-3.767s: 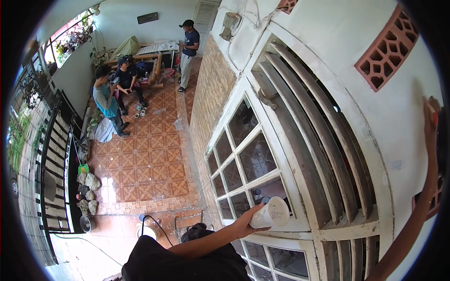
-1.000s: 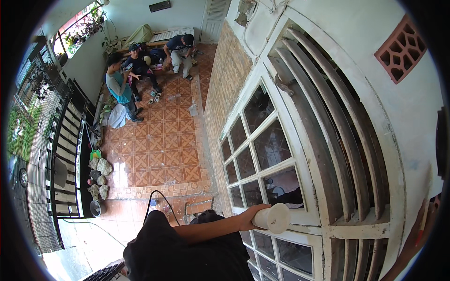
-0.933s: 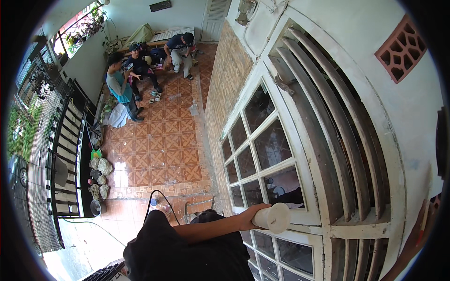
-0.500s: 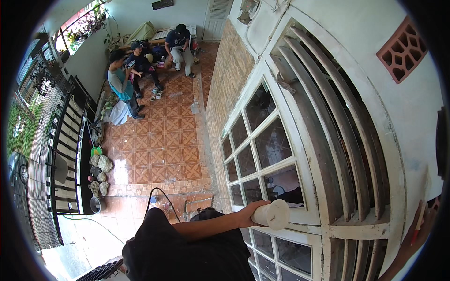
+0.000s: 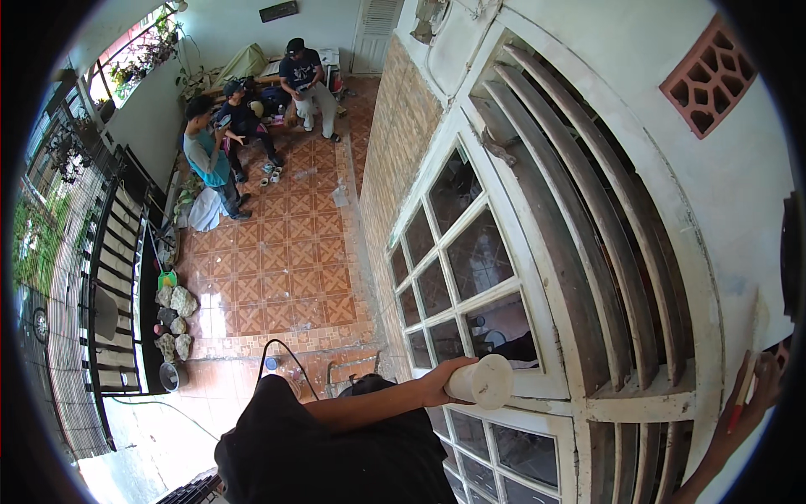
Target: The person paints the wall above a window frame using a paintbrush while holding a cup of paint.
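Orange-brown tile floor [image 5: 277,290]; stone-patterned wall [image 5: 395,126] beside white-framed glass panes [image 5: 479,252]; pale far wall [image 5: 231,32].

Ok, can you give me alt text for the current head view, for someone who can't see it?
A person's left hand holds a white cup before white-framed glass panes, while the right hand holds a thin red-ended tool near a white wall. Beyond, three other people gather at the far end of an orange tiled floor.
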`<state>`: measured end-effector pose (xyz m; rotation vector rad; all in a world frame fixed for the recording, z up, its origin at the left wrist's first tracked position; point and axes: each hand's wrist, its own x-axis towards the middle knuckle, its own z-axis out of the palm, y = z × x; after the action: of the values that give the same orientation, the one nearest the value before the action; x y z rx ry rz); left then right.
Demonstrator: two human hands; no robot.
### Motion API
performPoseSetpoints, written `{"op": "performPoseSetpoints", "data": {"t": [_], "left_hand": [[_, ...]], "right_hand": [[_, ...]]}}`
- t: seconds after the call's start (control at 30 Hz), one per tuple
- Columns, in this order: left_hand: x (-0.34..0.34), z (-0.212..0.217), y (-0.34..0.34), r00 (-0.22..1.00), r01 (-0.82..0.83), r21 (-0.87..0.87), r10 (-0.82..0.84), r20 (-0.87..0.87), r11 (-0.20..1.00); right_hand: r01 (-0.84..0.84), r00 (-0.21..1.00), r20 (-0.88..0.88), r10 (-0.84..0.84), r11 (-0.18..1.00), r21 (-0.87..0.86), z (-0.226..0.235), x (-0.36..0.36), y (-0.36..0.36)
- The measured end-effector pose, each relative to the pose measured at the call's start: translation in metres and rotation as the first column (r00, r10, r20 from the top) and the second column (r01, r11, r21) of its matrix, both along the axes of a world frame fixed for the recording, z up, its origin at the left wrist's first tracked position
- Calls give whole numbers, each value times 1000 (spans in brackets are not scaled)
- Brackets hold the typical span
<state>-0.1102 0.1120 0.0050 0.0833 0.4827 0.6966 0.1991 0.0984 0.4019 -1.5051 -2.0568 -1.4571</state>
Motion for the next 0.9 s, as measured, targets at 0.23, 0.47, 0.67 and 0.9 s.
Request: {"op": "performPoseSetpoints", "data": {"t": [0.23, 0.47, 0.67, 0.9], "left_hand": [[-4, 3, -1, 999, -23, 20, 22, 23, 1000], [-4, -6, 4, 995, 1, -47, 4, 104, 999], [2, -9, 3, 994, -94, 288, 107, -30, 953], [9, 0, 15, 1000, -7, 57, 7, 5, 998]], "right_hand": [[-185, 980, -63, 187, 982, 37, -7, -23, 7], [-52, 982, -180, 51, 999, -3, -6, -61, 5], [-97, 989, -107, 99, 995, 21, 17, -88, -2], [-83, 986, -127, 112, 973, 216, 79, -84, 10]]}}
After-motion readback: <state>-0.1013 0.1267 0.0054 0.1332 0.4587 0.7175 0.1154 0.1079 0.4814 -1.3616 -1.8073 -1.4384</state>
